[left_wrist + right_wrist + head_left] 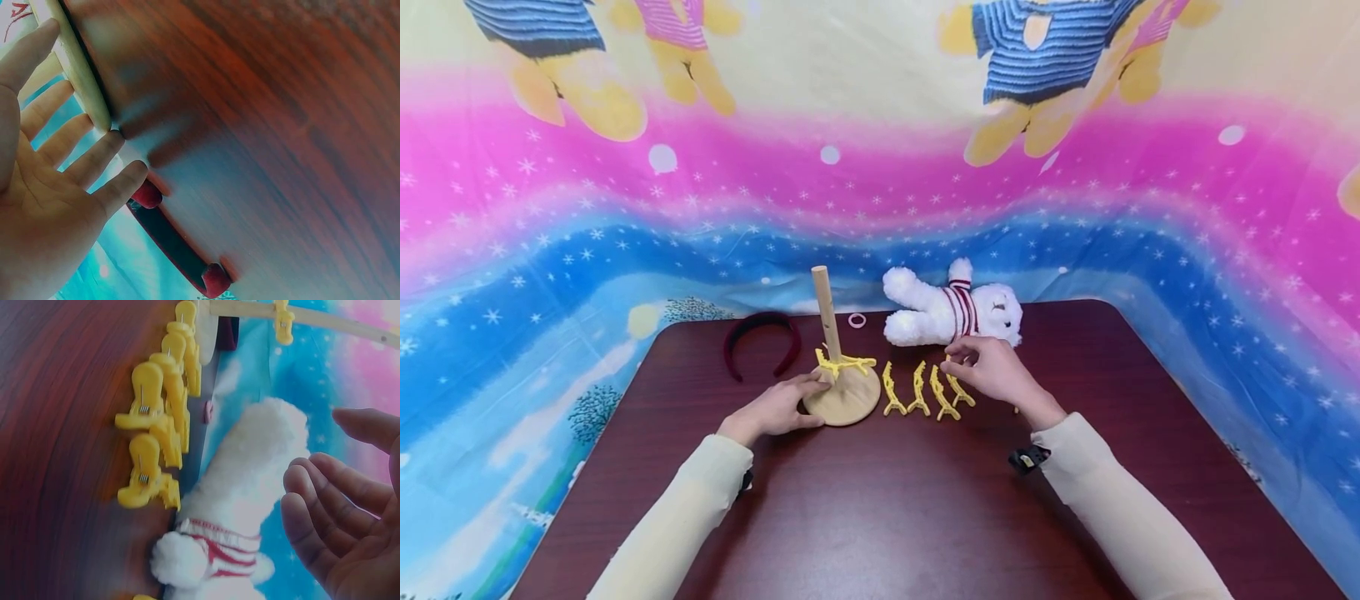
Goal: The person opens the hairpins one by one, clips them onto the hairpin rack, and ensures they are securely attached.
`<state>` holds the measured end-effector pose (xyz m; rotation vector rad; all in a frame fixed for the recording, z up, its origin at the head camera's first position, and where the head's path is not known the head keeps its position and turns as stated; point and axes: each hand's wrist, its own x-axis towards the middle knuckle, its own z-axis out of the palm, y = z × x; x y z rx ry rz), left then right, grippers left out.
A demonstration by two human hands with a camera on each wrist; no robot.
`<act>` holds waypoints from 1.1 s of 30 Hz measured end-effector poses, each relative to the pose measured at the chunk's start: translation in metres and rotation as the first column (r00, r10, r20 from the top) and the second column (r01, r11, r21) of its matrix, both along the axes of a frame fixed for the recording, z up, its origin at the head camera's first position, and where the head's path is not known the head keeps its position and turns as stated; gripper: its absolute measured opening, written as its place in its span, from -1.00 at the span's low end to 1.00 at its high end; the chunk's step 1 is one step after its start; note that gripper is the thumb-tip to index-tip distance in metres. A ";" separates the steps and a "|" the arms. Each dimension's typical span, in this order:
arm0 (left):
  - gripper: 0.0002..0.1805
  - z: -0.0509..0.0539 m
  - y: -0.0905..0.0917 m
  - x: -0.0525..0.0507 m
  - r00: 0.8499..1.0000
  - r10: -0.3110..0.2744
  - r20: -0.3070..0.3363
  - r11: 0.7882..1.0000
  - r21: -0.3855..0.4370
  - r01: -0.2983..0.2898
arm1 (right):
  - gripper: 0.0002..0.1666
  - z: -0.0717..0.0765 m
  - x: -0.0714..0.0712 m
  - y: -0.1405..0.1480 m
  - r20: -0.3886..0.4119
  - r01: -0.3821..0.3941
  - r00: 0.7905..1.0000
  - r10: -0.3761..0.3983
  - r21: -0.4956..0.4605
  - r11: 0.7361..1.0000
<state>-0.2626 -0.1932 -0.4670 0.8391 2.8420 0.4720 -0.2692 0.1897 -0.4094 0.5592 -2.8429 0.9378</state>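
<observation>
My left hand (775,408) rests at the left rim of a round wooden base (853,404), its fingers mostly straight in the left wrist view. From the base rises a wooden post (825,312), with yellow clips (850,363) around its lower part; one yellow clip (284,324) shows on the post in the right wrist view. To the right lies a row of several yellow alligator hair clips (919,390). Over the row's right end hovers my right hand (988,367), fingers loosely bent, thumb apart, nothing between them in the right wrist view (344,506).
A white plush bear (917,325) in a striped sweater lies at the back of the dark table (880,517). Behind the base are a dark red headband (733,342) and a small pale ring (857,320). A patterned cloth (880,208) hangs behind the table.
</observation>
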 end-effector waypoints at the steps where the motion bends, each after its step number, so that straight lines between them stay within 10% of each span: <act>1: -0.29 0.000 0.000 0.000 1.000 0.002 0.002 1.000 0.002 -0.002 | -0.62 0.000 0.000 0.003 0.000 0.005 1.000 -0.005 -0.002 1.000; 33: -0.30 0.003 0.002 0.002 1.000 0.005 0.022 1.000 -0.002 -0.005 | -0.60 -0.038 0.006 0.096 0.144 0.189 0.969 -0.203 0.104 0.976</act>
